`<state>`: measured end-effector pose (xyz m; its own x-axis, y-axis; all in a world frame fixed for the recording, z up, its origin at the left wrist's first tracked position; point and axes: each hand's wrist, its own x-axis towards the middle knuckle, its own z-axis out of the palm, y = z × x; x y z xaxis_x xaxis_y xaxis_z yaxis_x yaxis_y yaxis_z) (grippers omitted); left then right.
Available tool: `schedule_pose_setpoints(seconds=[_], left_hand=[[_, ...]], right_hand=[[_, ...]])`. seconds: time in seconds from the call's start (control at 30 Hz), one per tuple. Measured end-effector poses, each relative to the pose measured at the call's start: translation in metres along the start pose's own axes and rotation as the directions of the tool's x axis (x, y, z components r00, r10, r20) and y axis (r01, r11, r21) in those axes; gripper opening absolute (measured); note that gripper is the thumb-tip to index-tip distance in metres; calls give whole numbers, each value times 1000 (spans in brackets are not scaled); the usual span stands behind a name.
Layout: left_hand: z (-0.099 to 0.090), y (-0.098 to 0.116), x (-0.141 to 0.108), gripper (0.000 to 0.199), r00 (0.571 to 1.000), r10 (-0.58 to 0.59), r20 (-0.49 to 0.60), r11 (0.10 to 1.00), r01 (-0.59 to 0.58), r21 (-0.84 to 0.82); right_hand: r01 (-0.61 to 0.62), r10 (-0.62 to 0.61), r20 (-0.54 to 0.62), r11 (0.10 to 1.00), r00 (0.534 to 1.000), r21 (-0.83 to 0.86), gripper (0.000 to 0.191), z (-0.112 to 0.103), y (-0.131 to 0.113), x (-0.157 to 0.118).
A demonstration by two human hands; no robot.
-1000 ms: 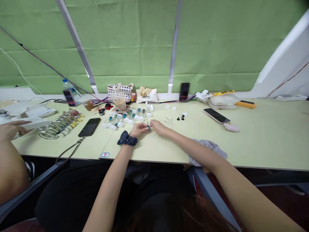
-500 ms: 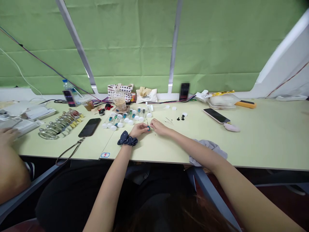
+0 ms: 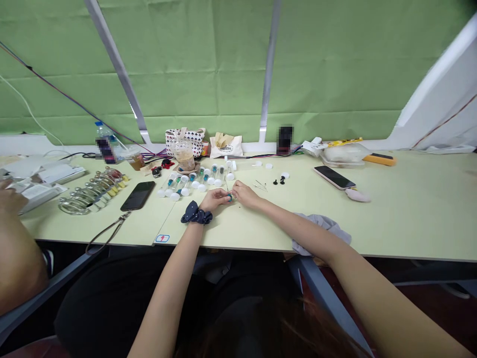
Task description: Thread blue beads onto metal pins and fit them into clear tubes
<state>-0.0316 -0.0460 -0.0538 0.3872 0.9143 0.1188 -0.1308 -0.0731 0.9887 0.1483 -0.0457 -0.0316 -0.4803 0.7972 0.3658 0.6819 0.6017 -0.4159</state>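
Right at the table's near edge, the person's left hand (image 3: 214, 200), with a navy dotted fabric scrunchie (image 3: 196, 216) around its wrist, meets their right hand (image 3: 246, 195). Both are curled inward, and their fingertips (image 3: 228, 195) pinch a tiny teal piece (image 3: 229, 197) just above the pale green tabletop (image 3: 410, 209). A thin metal needle (image 3: 226, 185) rises beside it; I can't tell which hand has it. A crumpled grey cloth (image 3: 322, 229) lies under the right forearm.

Just beyond the hands, a row of clear glass vials (image 3: 194, 181) with teal insides lies among white plastic caps. To the right are loose steel needles (image 3: 260, 186), small black knobs (image 3: 279, 182), and a rose-gold smartphone (image 3: 333, 177). To the left are a black smartphone (image 3: 137, 196) and a coiled metal rack (image 3: 93, 200) of yellow-tipped pieces.

At the far left, a co-worker's hand (image 3: 9, 196) rests on white papers (image 3: 39, 186). Along the back edge stand a clear plastic cup (image 3: 184, 156) and a patterned fabric tote (image 3: 185, 141), with a green cloth backdrop (image 3: 186, 64) behind them.
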Motion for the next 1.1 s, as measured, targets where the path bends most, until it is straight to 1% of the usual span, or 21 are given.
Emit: schedule_pose_setpoints(seconds=[0.1,0.2,0.37,0.43,0.57,0.73,0.93,1.1], left_hand=[[-1,-1,0,39,1000,6,2,1000,-6,18],[-1,-1,0,40,1000,12,1,1000,-12,21],[1,1,-1,41,1000,15,4,1000,-15,27],[1,2,-2,41,1000,18,5,999,-18,30],[3,4,-2,42,1000,13,2,1000,-13,20],[5,6,-4,42,1000,9,-12,1000,-9,9],[4,4,-3,41,1000,5,-6,1000,-5,10],[1,1,-1,42,1000,2,-8,1000,-2,9]], right_hand=[[-2,1,15,999,1000,43,28,2,-1,2],[12,-12,-2,998,1000,63,26,2,-2,2],[50,-45,-41,991,998,127,8,0,-1,0],[67,-62,-43,986,997,152,5,0,0,-1],[75,-67,-55,985,996,158,7,0,1,-1],[43,-35,-86,994,996,99,14,0,-3,-2],[16,-11,-59,996,998,89,22,0,-5,-2],[29,-24,-50,995,998,94,22,2,-4,0]])
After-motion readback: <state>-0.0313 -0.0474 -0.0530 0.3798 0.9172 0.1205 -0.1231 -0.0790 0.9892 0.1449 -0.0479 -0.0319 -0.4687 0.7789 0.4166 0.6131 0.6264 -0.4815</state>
